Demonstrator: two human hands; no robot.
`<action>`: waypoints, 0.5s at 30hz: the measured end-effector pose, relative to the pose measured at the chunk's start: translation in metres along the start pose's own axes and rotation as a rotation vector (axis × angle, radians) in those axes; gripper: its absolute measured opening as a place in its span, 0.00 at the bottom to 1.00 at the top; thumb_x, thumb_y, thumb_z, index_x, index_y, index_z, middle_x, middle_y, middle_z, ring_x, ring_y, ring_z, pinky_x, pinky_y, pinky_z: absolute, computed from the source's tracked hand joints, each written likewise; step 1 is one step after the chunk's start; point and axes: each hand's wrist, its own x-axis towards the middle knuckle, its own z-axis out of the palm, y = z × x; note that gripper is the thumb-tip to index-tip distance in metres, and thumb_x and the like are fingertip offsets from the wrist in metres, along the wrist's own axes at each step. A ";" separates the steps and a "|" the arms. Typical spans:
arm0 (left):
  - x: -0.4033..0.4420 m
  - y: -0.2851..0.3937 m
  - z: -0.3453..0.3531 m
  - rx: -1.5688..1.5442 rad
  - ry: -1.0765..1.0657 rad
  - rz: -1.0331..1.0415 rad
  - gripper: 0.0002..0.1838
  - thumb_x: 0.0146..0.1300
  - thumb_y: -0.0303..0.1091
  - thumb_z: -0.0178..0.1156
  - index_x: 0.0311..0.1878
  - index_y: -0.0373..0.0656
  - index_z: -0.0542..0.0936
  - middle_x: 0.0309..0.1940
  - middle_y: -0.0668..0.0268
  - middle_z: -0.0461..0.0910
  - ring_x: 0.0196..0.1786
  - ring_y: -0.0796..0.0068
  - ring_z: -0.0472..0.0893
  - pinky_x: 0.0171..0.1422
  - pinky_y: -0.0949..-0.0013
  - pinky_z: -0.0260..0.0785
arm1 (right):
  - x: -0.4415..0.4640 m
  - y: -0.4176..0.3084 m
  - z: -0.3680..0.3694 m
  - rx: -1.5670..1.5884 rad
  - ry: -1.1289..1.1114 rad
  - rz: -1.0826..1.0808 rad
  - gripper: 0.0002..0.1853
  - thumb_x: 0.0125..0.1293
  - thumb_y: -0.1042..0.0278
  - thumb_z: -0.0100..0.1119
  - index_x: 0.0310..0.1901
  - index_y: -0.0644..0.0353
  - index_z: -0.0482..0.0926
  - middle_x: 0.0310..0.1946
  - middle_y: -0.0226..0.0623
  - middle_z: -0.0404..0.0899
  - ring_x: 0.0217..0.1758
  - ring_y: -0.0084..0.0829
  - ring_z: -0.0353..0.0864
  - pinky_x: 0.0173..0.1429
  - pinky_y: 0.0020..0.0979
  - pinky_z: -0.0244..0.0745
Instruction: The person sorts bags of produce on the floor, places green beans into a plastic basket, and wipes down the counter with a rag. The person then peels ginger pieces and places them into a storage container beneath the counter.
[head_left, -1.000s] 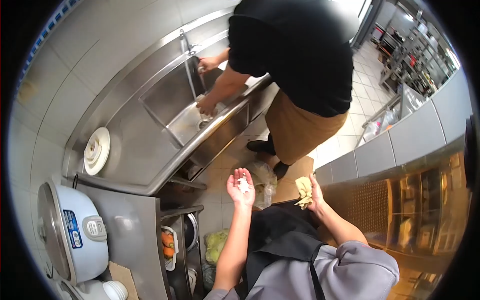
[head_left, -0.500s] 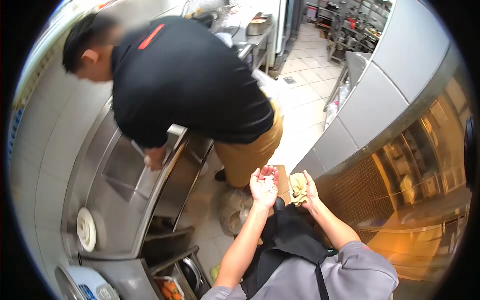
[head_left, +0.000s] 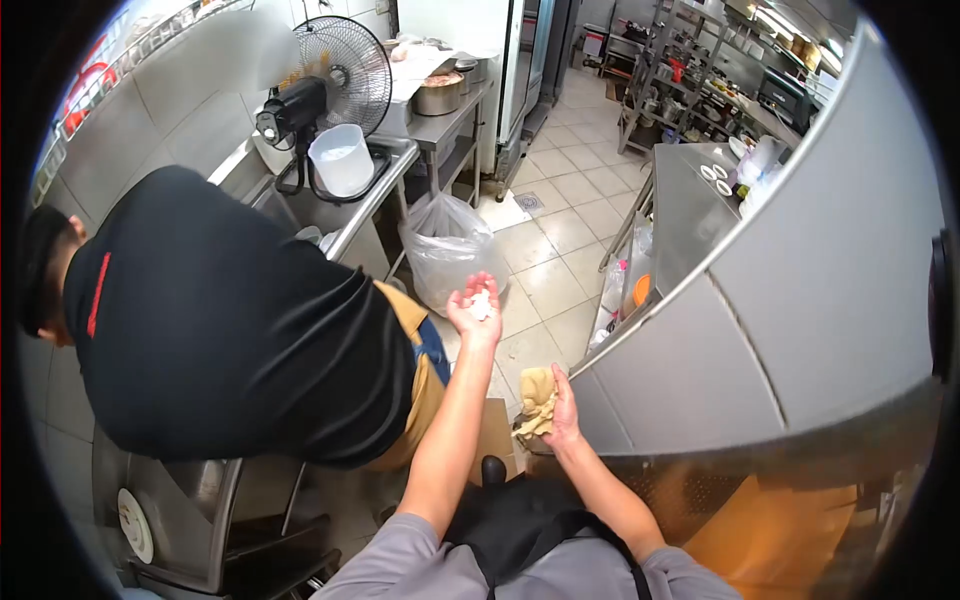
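Stretched out ahead of me, my left hand (head_left: 474,309) is palm up and cupped. Several small white pieces (head_left: 482,304) lie in its palm; their kind is too small to make out. Lower and to the right, my right hand (head_left: 564,412) grips a crumpled yellowish cloth (head_left: 538,398) between thumb and fingers. A clear plastic bag (head_left: 445,250) sits on the floor beyond my left hand, apart from it.
A co-worker in a black shirt (head_left: 240,330) bends over the sink at left, close to my left arm. A tiled wall (head_left: 680,370) borders my right side. Ahead are the tiled floor (head_left: 550,240), a steel table (head_left: 690,210), a fan (head_left: 340,75) and a white bucket (head_left: 342,160).
My view has swung up toward the aisle, and I seem to have stepped forward past the co-worker. My left hand reaches farther out. Both hands keep what they hold.
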 end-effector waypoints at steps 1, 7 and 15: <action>0.017 0.001 -0.001 0.001 0.029 0.045 0.20 0.58 0.41 0.40 0.42 0.33 0.69 0.41 0.51 0.74 0.45 0.57 0.74 0.53 0.57 0.69 | 0.007 -0.006 0.001 0.021 -0.039 0.021 0.20 0.59 0.45 0.48 0.35 0.55 0.74 0.27 0.30 0.77 0.25 0.26 0.76 0.29 0.26 0.73; 0.137 0.012 -0.020 0.057 0.331 0.249 0.24 0.56 0.51 0.40 0.41 0.38 0.69 0.34 0.56 0.74 0.39 0.63 0.74 0.50 0.59 0.68 | 0.065 -0.014 0.027 0.164 0.048 0.016 0.16 0.60 0.48 0.48 0.33 0.52 0.75 0.28 0.28 0.77 0.29 0.25 0.76 0.33 0.27 0.73; 0.328 0.050 -0.012 0.232 0.445 0.341 0.26 0.54 0.59 0.39 0.36 0.41 0.68 0.28 0.64 0.70 0.31 0.70 0.70 0.42 0.64 0.64 | 0.245 -0.022 0.054 -0.037 0.378 -0.193 0.18 0.60 0.56 0.54 0.41 0.65 0.72 0.34 0.35 0.75 0.35 0.27 0.75 0.40 0.29 0.72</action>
